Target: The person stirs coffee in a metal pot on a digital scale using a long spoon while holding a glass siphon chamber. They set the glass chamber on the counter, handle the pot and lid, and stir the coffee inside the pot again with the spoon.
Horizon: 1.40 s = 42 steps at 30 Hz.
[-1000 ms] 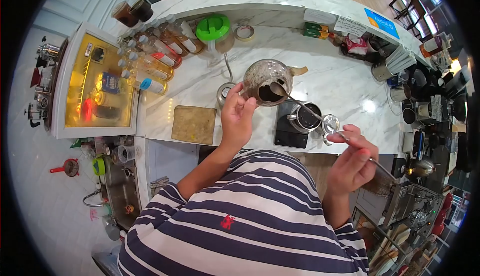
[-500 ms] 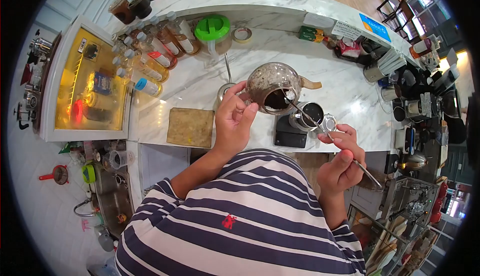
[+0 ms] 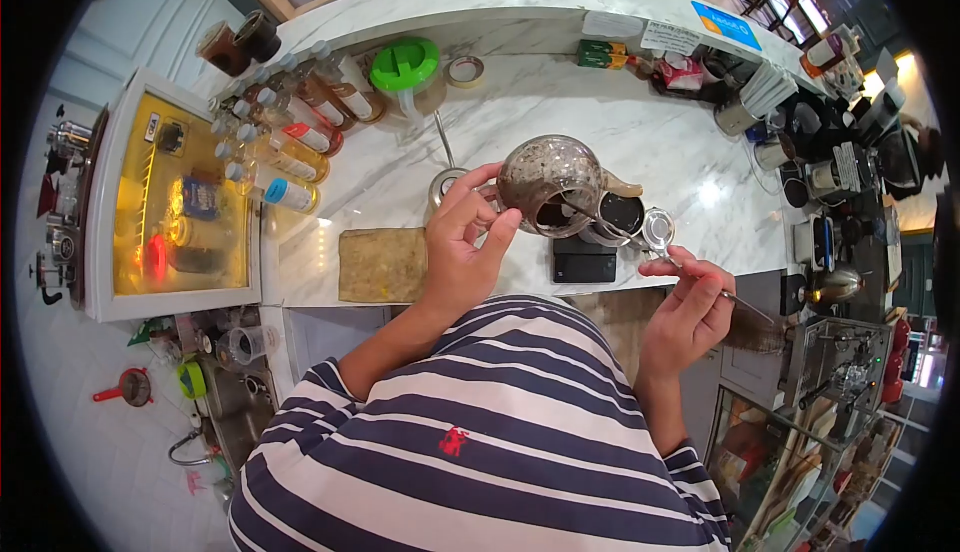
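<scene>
My left hand (image 3: 468, 242) grips a round glass pot (image 3: 545, 167) by its near left side. The pot is tipped with its mouth toward me, and dark wet residue that looks like coffee grounds clings inside. A light wooden piece (image 3: 622, 186) sticks out on its right. My right hand (image 3: 690, 307) pinches a long thin metal spoon (image 3: 735, 299), whose far end reaches into the pot's mouth. Below and right of the pot, a metal canister (image 3: 622, 214) with dark contents has its round lid (image 3: 657, 229) flipped back. A black scale (image 3: 584, 263) lies beside it.
A folded brown cloth (image 3: 382, 265) lies left on the marble counter (image 3: 530, 87). Several bottles (image 3: 290, 142) and a green-lidded jug (image 3: 404, 64) stand at the back left, near a tape roll (image 3: 465, 72). A small fridge (image 3: 180, 202) borders the left side.
The glass pot has turned a little and moved slightly right, its wooden piece now lower and nearer the canister. The right hand has shifted slightly with the spoon. The camera view has tilted.
</scene>
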Tool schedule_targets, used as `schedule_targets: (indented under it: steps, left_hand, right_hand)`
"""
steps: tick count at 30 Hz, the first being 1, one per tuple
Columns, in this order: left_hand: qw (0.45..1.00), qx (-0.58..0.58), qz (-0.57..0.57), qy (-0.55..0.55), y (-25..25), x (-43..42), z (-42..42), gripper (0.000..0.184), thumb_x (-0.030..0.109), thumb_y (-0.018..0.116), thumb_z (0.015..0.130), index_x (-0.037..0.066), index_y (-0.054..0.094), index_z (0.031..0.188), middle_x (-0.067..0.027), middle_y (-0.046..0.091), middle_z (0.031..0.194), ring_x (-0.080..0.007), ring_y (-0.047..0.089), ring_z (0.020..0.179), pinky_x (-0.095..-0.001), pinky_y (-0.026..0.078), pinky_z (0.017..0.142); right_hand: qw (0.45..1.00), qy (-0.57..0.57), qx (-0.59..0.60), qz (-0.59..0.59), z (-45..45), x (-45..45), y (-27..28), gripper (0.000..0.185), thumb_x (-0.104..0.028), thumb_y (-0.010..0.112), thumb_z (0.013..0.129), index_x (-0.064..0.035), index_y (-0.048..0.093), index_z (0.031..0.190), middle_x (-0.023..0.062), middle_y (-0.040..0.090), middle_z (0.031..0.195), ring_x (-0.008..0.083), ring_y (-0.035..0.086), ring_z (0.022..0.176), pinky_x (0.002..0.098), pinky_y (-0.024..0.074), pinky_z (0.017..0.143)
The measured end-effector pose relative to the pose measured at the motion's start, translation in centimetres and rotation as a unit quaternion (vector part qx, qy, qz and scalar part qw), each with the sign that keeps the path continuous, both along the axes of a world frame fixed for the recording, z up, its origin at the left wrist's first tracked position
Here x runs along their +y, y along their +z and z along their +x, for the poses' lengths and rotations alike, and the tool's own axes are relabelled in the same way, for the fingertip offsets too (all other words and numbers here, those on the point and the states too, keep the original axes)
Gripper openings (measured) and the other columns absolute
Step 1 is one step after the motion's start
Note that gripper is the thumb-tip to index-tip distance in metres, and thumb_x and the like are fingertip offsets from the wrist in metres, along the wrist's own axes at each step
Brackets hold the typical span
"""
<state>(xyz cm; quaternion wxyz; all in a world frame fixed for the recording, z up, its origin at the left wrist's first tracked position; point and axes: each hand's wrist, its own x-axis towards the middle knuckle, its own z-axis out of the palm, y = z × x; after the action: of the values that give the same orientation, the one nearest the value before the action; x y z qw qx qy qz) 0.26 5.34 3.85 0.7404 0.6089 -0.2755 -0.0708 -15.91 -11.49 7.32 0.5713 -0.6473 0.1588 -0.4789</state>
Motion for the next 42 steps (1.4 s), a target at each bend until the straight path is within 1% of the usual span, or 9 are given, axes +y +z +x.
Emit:
schedule_targets:
  steps: [5,10,13,17,19,22,28,35,42]
  left_hand:
    - [1.000,0.017,0.021,0.000,-0.8,-0.1,-0.2,0.023,0.004,0.070,0.097,0.001,0.053,0.081,-0.0230,0.052,0.145,-0.0255,0.063,0.120,-0.0331,0.053,0.096]
    - [0.999,0.022,0.034,0.008,-2.8,-0.2,0.6,0.024,0.010,0.069,0.099,0.002,0.054,0.084,-0.0218,0.053,0.143,-0.0217,0.064,0.114,-0.0334,0.055,0.093]
    - [0.985,0.172,0.023,-0.017,-3.0,-0.6,0.6,0.023,0.012,0.067,0.101,0.003,0.054,0.085,-0.0201,0.053,0.142,-0.0186,0.063,0.114,-0.0360,0.060,0.090]
    - [0.967,0.253,0.010,-0.017,-4.4,-1.6,1.3,0.022,0.017,0.062,0.105,0.007,0.055,0.087,-0.0153,0.054,0.138,-0.0155,0.062,0.112,-0.0418,0.063,0.088]
    - [0.960,0.282,0.005,-0.006,-5.2,-2.2,1.8,0.024,0.018,0.062,0.105,0.007,0.055,0.086,-0.0154,0.057,0.135,-0.0157,0.062,0.108,-0.0411,0.062,0.089]
    - [0.947,0.322,-0.001,-0.010,-7.4,-3.3,3.4,0.026,0.021,0.061,0.106,0.008,0.053,0.085,-0.0086,0.061,0.116,-0.0150,0.061,0.098,-0.0440,0.062,0.091]
    - [0.929,0.369,-0.005,-0.005,-11.4,-7.7,6.6,0.027,0.022,0.060,0.106,0.010,0.048,0.085,-0.0027,0.053,0.091,-0.0152,0.057,0.089,-0.0473,0.061,0.092]
    - [0.907,0.412,0.087,0.023,-19.4,-12.1,9.4,0.029,0.024,0.059,0.106,0.007,0.048,0.085,-0.0041,0.053,0.090,-0.0161,0.058,0.084,-0.0439,0.065,0.081]
    - [0.890,0.443,0.097,0.054,-21.5,-13.3,9.9,0.028,0.029,0.059,0.106,0.007,0.053,0.090,-0.0056,0.058,0.094,-0.0179,0.061,0.087,-0.0435,0.066,0.080]
  right_hand:
    - [0.999,-0.019,-0.013,0.050,-0.3,-0.1,-0.5,0.034,-0.025,0.036,0.115,0.0029,0.054,0.107,0.0210,0.067,0.104,0.0275,0.071,0.073,0.0406,0.0610,0.072]
    - [0.991,-0.050,-0.019,0.126,-1.0,-0.5,-0.6,0.036,-0.029,0.037,0.115,0.0018,0.054,0.105,0.0199,0.068,0.098,0.0270,0.070,0.072,0.0387,0.0599,0.072]
    - [0.987,-0.066,-0.029,0.146,-1.4,-1.2,-1.1,0.037,-0.031,0.039,0.115,0.0006,0.055,0.104,0.0178,0.069,0.089,0.0268,0.070,0.070,0.0370,0.0588,0.072]
    - [0.977,-0.103,-0.043,0.182,-2.4,-2.0,-0.7,0.038,-0.034,0.040,0.114,-0.0006,0.055,0.105,0.0155,0.069,0.077,0.0267,0.068,0.068,0.0378,0.0579,0.076]
    - [0.972,-0.134,-0.057,0.185,-3.2,-2.7,-0.4,0.038,-0.034,0.041,0.114,-0.0005,0.056,0.105,0.0156,0.069,0.077,0.0267,0.068,0.068,0.0386,0.0572,0.079]
    - [0.969,-0.165,-0.062,0.173,-4.8,-4.0,-0.6,0.038,-0.034,0.043,0.114,0.0000,0.057,0.106,0.0155,0.070,0.079,0.0256,0.068,0.071,0.0384,0.0567,0.083]
    - [0.961,-0.206,-0.021,0.183,-6.3,-5.7,-3.3,0.035,-0.031,0.045,0.113,0.0004,0.057,0.106,0.0146,0.070,0.083,0.0239,0.069,0.076,0.0358,0.0576,0.080]
    - [0.964,-0.205,0.044,0.162,-5.6,-5.7,-5.6,0.032,-0.025,0.039,0.114,0.0011,0.055,0.105,0.0147,0.069,0.085,0.0242,0.068,0.075,0.0351,0.0567,0.078]
    - [0.972,-0.180,0.075,0.130,-4.9,-5.7,-5.8,0.031,-0.021,0.036,0.114,0.0022,0.055,0.106,0.0155,0.069,0.086,0.0249,0.071,0.078,0.0355,0.0572,0.079]
